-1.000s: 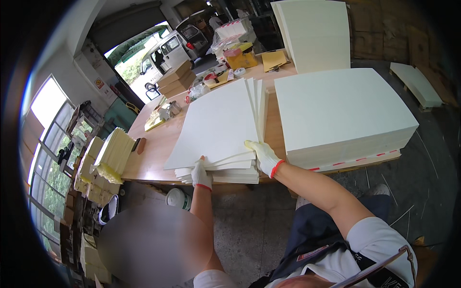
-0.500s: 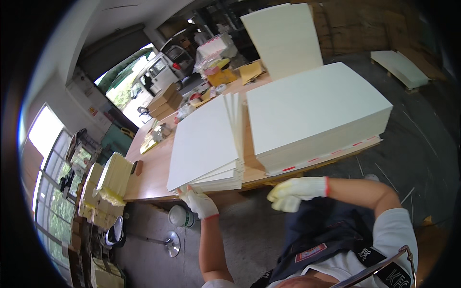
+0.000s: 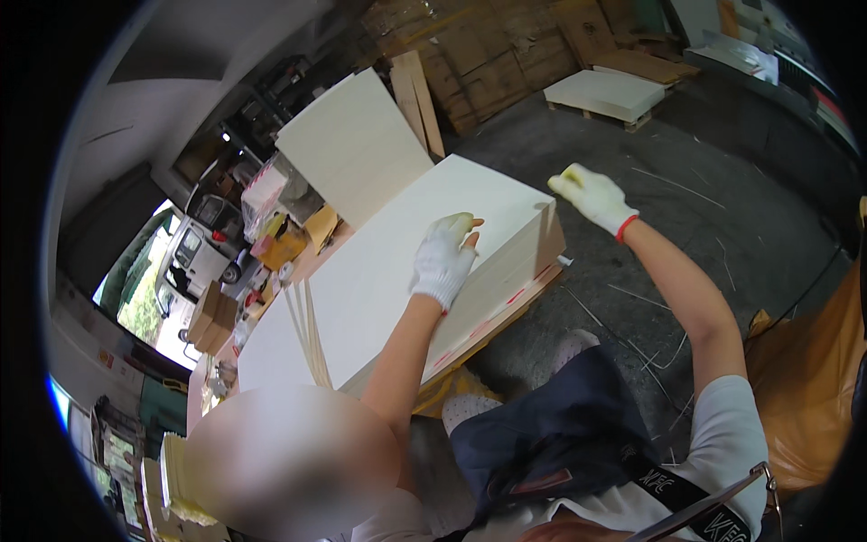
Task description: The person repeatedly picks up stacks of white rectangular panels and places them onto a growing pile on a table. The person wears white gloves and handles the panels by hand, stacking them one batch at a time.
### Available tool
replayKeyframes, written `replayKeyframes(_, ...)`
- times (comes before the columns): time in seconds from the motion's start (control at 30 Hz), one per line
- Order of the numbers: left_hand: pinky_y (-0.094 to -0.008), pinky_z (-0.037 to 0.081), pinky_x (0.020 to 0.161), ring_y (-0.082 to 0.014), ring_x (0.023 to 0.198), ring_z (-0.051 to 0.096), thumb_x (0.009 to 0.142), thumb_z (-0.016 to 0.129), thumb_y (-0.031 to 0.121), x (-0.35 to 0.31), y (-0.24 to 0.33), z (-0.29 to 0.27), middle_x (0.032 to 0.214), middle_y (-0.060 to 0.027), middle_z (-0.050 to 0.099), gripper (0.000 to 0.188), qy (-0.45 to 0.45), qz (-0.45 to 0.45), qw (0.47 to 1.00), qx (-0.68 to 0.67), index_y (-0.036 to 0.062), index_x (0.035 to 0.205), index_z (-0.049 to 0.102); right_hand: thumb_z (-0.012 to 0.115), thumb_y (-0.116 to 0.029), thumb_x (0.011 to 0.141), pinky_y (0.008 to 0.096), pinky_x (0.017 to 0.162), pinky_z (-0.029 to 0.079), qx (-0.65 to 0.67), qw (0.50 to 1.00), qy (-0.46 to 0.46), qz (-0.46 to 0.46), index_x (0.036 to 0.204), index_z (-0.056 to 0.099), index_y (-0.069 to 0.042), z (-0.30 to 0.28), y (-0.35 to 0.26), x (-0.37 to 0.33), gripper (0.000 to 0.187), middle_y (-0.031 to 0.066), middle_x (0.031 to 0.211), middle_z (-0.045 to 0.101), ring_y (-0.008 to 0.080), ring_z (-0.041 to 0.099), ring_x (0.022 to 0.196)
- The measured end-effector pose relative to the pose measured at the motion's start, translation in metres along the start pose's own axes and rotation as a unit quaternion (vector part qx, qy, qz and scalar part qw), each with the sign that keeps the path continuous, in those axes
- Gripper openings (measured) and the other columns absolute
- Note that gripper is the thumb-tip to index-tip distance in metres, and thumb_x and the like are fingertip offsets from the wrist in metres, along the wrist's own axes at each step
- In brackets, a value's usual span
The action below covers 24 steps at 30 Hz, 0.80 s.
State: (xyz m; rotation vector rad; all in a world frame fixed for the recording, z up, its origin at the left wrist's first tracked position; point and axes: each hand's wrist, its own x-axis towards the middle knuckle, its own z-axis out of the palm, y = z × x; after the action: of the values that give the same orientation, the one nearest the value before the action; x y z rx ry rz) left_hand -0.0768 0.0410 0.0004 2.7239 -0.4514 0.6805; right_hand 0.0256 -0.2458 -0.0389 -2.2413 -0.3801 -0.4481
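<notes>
A thick stack of large white sheets point(image 3: 388, 271) lies on a wooden table, with red strips showing in its side. My left hand point(image 3: 442, 260), in a white glove, rests flat on top of the stack near its front edge, holding nothing. My right hand point(image 3: 591, 194), gloved with a red cuff, hovers with fingers apart just beyond the stack's far right corner. A smaller pile of fanned white sheets point(image 3: 271, 348) lies to the left, touching the big stack. A large white board point(image 3: 352, 144) leans upright behind the stack.
Clutter and small boxes point(image 3: 280, 237) sit at the table's far end, with cardboard boxes point(image 3: 209, 316) beyond. A van point(image 3: 194, 251) stands outside the doorway. A pallet of white sheets point(image 3: 607, 92) and leaning wooden boards point(image 3: 420, 95) are on the concrete floor. Orange material point(image 3: 804, 388) lies at right.
Both hands have left the fanned pile on the left and moved to the big stack; my left hand now lies on its top and my right hand is at its far corner.
</notes>
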Motion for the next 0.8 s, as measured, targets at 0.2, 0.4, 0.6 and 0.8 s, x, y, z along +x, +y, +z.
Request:
replayKeyframes(0.2,-0.041,0.049,0.097,-0.0346,0.11,0.063,0.091,0.067,0.025,0.067,-0.008,0.048,0.119,-0.0154,0.067,0.03,-0.132,-0.046,0.99,-0.005,0.0147,0.119,0.074,0.056,-0.069,0.09,0.0447,0.074,0.052,-0.113,0.99,-0.08,-0.04,0.094,0.066,-0.008,0.027,0.008,0.012,0.062,0.0163,0.086,0.07,0.0353,0.068,0.083)
replayKeyframes(0.4,-0.0362,0.049,0.093,-0.0306,0.104,0.065,0.092,0.068,0.027,0.074,-0.018,0.057,0.116,-0.017,0.065,0.033,-0.163,-0.086,0.98,-0.069,0.012,0.121,0.074,0.065,-0.059,0.086,0.0436,0.071,0.054,-0.176,0.934,0.05,-0.306,0.077,0.067,-0.014,0.023,0.004,0.037,0.046,0.0113,0.076,0.065,0.0315,0.067,0.076)
replayKeyframes(0.6,-0.0367,0.049,0.094,-0.0293,0.103,0.065,0.092,0.067,0.017,0.07,-0.01,0.057,0.122,-0.0161,0.064,0.032,-0.154,-0.074,0.982,-0.077,0.0089,0.122,0.072,0.054,-0.058,0.097,0.0423,0.072,0.05,-0.03,0.976,-0.051,-0.208,0.084,0.061,-0.009,0.035,-0.021,0.055,0.051,0.0137,0.08,0.065,0.0319,0.065,0.077)
replayKeyframes(0.8,-0.0351,0.049,0.095,-0.0232,0.105,0.066,0.094,0.062,0.012,0.062,-0.017,0.068,0.118,-0.0126,0.068,0.032,-0.1,-0.029,0.973,-0.207,0.0034,0.124,0.068,0.044,-0.063,0.099,0.0413,0.073,0.045,0.143,0.986,-0.087,0.002,0.087,0.062,-0.007,0.046,-0.022,0.045,0.06,0.0162,0.081,0.062,0.0326,0.06,0.077)
